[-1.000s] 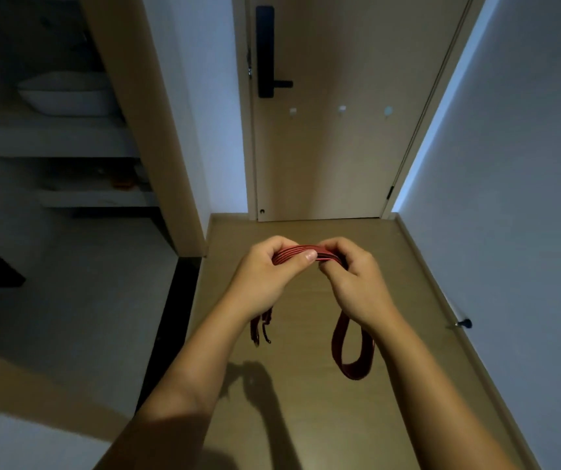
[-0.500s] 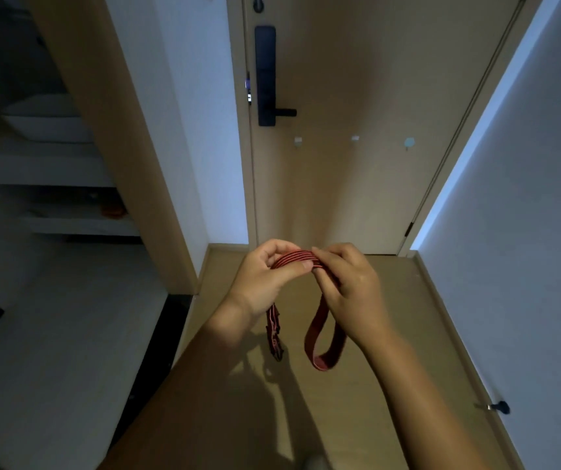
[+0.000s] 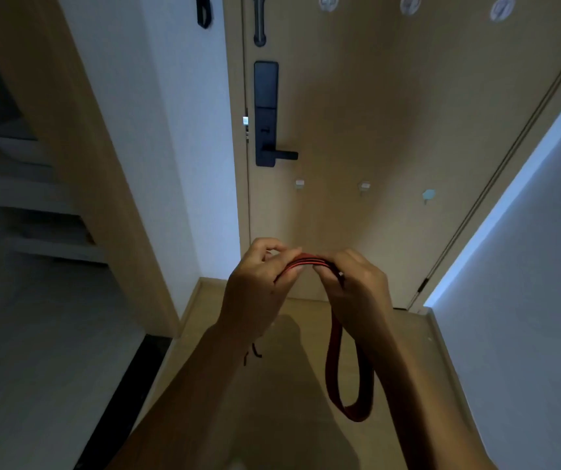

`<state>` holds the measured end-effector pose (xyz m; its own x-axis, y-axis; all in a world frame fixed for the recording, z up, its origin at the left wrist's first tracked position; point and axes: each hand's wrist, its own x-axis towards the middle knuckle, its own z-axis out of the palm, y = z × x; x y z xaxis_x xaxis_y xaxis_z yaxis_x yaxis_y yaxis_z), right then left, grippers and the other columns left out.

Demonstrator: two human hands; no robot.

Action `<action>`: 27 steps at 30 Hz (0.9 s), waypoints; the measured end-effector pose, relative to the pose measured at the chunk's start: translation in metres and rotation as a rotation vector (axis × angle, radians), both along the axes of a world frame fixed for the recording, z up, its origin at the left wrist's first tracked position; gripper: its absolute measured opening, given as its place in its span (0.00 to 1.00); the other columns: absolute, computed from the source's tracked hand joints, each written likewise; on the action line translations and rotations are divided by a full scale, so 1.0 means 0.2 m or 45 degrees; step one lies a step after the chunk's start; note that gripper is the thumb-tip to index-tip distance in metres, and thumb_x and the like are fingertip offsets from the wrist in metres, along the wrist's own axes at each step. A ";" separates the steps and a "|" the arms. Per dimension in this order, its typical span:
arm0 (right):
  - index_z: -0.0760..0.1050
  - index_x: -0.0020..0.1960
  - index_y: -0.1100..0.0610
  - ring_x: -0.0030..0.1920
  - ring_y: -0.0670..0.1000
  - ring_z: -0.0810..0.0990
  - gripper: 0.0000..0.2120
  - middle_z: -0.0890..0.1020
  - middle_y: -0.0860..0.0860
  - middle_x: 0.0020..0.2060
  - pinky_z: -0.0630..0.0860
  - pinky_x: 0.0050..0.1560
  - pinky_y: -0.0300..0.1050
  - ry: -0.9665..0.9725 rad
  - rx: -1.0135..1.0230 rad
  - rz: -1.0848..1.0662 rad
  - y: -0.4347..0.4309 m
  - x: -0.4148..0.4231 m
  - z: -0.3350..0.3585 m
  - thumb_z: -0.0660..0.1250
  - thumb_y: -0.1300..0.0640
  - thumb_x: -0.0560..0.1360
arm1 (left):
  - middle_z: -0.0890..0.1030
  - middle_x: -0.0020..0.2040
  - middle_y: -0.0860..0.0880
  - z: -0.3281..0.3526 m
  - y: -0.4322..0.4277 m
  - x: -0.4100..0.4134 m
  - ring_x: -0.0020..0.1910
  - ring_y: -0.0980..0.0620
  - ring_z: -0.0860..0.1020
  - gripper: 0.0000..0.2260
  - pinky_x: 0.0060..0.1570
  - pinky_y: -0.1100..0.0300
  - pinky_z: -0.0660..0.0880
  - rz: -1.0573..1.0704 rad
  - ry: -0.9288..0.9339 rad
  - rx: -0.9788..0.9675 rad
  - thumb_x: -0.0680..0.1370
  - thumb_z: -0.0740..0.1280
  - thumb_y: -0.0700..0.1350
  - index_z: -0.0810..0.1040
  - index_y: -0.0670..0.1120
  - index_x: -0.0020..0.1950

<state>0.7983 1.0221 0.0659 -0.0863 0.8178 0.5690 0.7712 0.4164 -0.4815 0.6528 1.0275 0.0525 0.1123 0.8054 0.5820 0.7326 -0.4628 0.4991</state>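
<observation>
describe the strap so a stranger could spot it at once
Find the pale wooden door with a black lock plate. Before it, the left hand and right hand pinch a folded red strap with black stripes. Nothing else is red; its loop dangles under the right hand.

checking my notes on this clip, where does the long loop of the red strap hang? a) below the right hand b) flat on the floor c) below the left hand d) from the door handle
a: the strap is gripped bunched between both hands, and its long loop drops beneath the right hand; only short dark ends show under the left hand.
</observation>
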 end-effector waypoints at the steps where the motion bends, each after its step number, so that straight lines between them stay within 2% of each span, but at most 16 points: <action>1: 0.80 0.49 0.58 0.41 0.56 0.80 0.07 0.83 0.55 0.42 0.77 0.40 0.49 -0.012 0.013 -0.008 0.07 0.00 0.00 0.65 0.59 0.74 | 0.80 0.46 0.43 0.00 0.08 0.01 0.40 0.48 0.79 0.16 0.40 0.61 0.78 0.011 0.006 -0.011 0.76 0.62 0.50 0.81 0.41 0.54; 5: 0.80 0.48 0.59 0.41 0.56 0.79 0.06 0.81 0.55 0.41 0.77 0.38 0.52 -0.005 0.015 -0.051 0.41 0.01 -0.01 0.65 0.60 0.74 | 0.82 0.44 0.44 0.02 0.41 0.03 0.43 0.47 0.79 0.17 0.42 0.63 0.71 0.011 0.049 -0.030 0.76 0.59 0.51 0.81 0.42 0.53; 7: 0.79 0.48 0.59 0.40 0.55 0.78 0.05 0.80 0.55 0.41 0.77 0.38 0.52 0.009 0.046 -0.042 0.60 0.01 -0.02 0.66 0.62 0.74 | 0.84 0.44 0.44 0.03 0.59 0.04 0.43 0.46 0.81 0.17 0.44 0.62 0.72 -0.006 0.003 -0.007 0.76 0.59 0.51 0.81 0.41 0.52; 8: 0.78 0.48 0.60 0.40 0.54 0.78 0.04 0.80 0.55 0.41 0.77 0.38 0.49 0.016 0.055 -0.032 0.69 0.00 -0.01 0.66 0.62 0.74 | 0.84 0.44 0.44 0.04 0.69 0.04 0.42 0.46 0.81 0.17 0.44 0.61 0.74 -0.024 -0.023 -0.005 0.76 0.59 0.51 0.81 0.41 0.52; 10: 0.78 0.49 0.59 0.41 0.50 0.77 0.05 0.80 0.54 0.43 0.74 0.39 0.38 0.036 0.063 -0.010 0.88 -0.02 0.02 0.65 0.64 0.74 | 0.84 0.44 0.44 0.06 0.88 0.03 0.42 0.48 0.81 0.15 0.43 0.62 0.75 -0.071 -0.062 -0.029 0.77 0.61 0.49 0.81 0.41 0.52; 12: 0.79 0.50 0.59 0.41 0.47 0.75 0.07 0.80 0.54 0.44 0.67 0.41 0.29 0.041 0.068 0.004 1.06 -0.04 0.06 0.65 0.65 0.74 | 0.84 0.47 0.45 0.09 1.07 0.00 0.44 0.53 0.80 0.11 0.44 0.73 0.71 -0.100 -0.100 -0.021 0.77 0.63 0.46 0.80 0.42 0.54; 13: 0.79 0.50 0.58 0.41 0.46 0.74 0.07 0.80 0.53 0.44 0.65 0.41 0.27 0.040 0.077 0.002 1.15 -0.05 0.08 0.65 0.65 0.74 | 0.84 0.49 0.45 0.11 1.17 -0.01 0.45 0.55 0.78 0.10 0.44 0.78 0.69 -0.122 -0.137 -0.012 0.77 0.63 0.44 0.80 0.42 0.56; 15: 0.79 0.50 0.58 0.41 0.43 0.73 0.07 0.80 0.52 0.44 0.65 0.41 0.26 0.090 0.107 -0.014 1.32 -0.07 0.13 0.65 0.65 0.74 | 0.83 0.50 0.45 0.16 1.35 -0.02 0.46 0.59 0.77 0.11 0.45 0.81 0.69 -0.177 -0.248 -0.037 0.77 0.64 0.41 0.79 0.41 0.57; 19: 0.79 0.50 0.60 0.39 0.37 0.71 0.07 0.75 0.47 0.42 0.67 0.40 0.24 0.317 0.111 -0.044 1.59 -0.12 0.18 0.65 0.66 0.74 | 0.80 0.46 0.52 0.23 1.63 0.00 0.41 0.66 0.75 0.10 0.43 0.78 0.70 -0.199 -0.442 -0.164 0.78 0.62 0.42 0.79 0.43 0.56; 23: 0.79 0.51 0.60 0.40 0.42 0.72 0.08 0.75 0.48 0.41 0.66 0.42 0.22 0.383 0.063 -0.007 1.84 -0.11 0.21 0.64 0.65 0.75 | 0.79 0.44 0.51 0.27 1.88 0.03 0.41 0.62 0.76 0.09 0.42 0.74 0.71 -0.202 -0.516 -0.239 0.80 0.59 0.43 0.78 0.44 0.54; 27: 0.79 0.52 0.56 0.40 0.41 0.73 0.08 0.76 0.46 0.42 0.67 0.39 0.24 0.387 0.046 -0.035 2.10 -0.05 0.26 0.63 0.61 0.76 | 0.80 0.44 0.44 0.33 2.13 0.09 0.40 0.54 0.77 0.08 0.39 0.67 0.72 -0.221 -0.551 -0.217 0.80 0.58 0.43 0.77 0.46 0.51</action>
<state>0.7878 1.4428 0.1188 0.1139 0.7961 0.5943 0.6055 0.4186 -0.6769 0.6710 1.4541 0.1187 0.0306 0.8841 0.4664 0.3609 -0.4449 0.8197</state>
